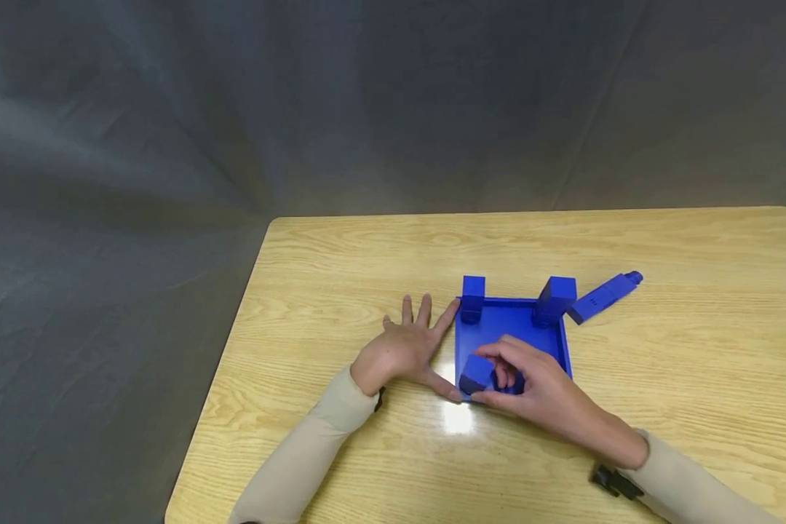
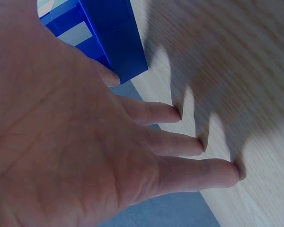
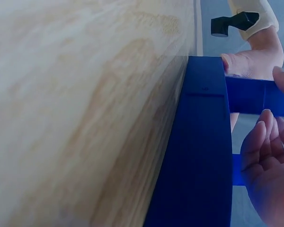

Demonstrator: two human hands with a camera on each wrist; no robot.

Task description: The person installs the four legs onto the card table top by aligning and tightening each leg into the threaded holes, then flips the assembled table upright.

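Observation:
A shallow blue square tray [image 1: 507,327] with a low rim lies on the table. Two blue square posts, one far left [image 1: 474,290] and one far right [image 1: 555,300], stand upright in its far corners. At the near left corner, my right hand [image 1: 537,382] grips a third blue post [image 1: 477,372] between thumb and fingers; this post also shows upright in the right wrist view [image 3: 248,94]. My left hand [image 1: 401,351] is spread wide at the tray's left side, index fingertip at the far corner and thumb at the near one. The held post's lower end is partly hidden.
Another blue post [image 1: 605,297], with a narrower rounded end, lies on the wooden table [image 1: 340,262] just right of the tray. Dark cloth [image 1: 432,109] hangs behind the table and down its left side.

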